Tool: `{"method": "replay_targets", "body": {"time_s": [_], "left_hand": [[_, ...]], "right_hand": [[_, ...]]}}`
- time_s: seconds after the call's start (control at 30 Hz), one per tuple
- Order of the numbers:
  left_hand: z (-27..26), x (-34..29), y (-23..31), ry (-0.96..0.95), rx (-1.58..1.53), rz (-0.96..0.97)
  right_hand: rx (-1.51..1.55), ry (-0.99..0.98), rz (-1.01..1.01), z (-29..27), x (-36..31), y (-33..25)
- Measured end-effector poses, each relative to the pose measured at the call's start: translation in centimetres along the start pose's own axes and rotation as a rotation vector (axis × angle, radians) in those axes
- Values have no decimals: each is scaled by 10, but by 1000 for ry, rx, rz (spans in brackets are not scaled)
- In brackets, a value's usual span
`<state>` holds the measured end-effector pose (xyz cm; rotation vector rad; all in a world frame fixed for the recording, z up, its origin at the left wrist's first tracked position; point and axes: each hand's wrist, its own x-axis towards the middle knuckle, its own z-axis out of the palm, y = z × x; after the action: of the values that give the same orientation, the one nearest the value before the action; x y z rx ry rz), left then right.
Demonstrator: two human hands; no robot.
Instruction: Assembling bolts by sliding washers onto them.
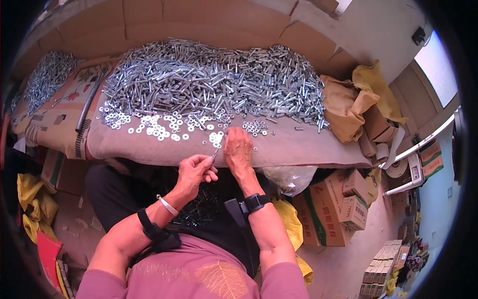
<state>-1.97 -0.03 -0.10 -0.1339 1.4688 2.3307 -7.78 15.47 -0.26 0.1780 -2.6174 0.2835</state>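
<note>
My left hand [195, 172] is closed, its thumb and fingers pinching a thin metal bolt [215, 154] that points up and away from me. Just right of it, my right hand [239, 148] rests low over the padded surface [294, 144], fingers bent down and together. What those fingertips hold, if anything, is hidden. Bright flat washers [158, 130] lie loose left of the right hand, some right beside its fingers. A small cluster of nuts [255, 127] sits just beyond it on the right. Behind both hands spreads a large heap of metal bolts [214, 79].
Another bolt pile [52, 74] lies at the far left, near a dark rod [92, 99]. Dark small parts [199, 207] gather in my lap. Brown sacking [346, 107] stands at the right end. Cardboard boxes [323, 209] and a clear plastic bag [291, 177] sit below the edge.
</note>
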Motion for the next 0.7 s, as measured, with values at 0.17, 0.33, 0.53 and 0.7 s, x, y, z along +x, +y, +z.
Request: {"method": "replay_targets", "body": {"time_s": [0.17,0.33,0.53,0.7], "left_hand": [[4,1,-3,-12,2,9],[13,-1,-8,-53,3,5],[19,-6,-7,-120,-40,-52],[11,-5,-3,-126,-219,-136]], "right_hand": [[370,67,138,-27,-14,-9],[892,-13,375,-42,-48,-14],[651,174,134,-54,-55,-16],[419,127,-259,-59,-51,-12]]}}
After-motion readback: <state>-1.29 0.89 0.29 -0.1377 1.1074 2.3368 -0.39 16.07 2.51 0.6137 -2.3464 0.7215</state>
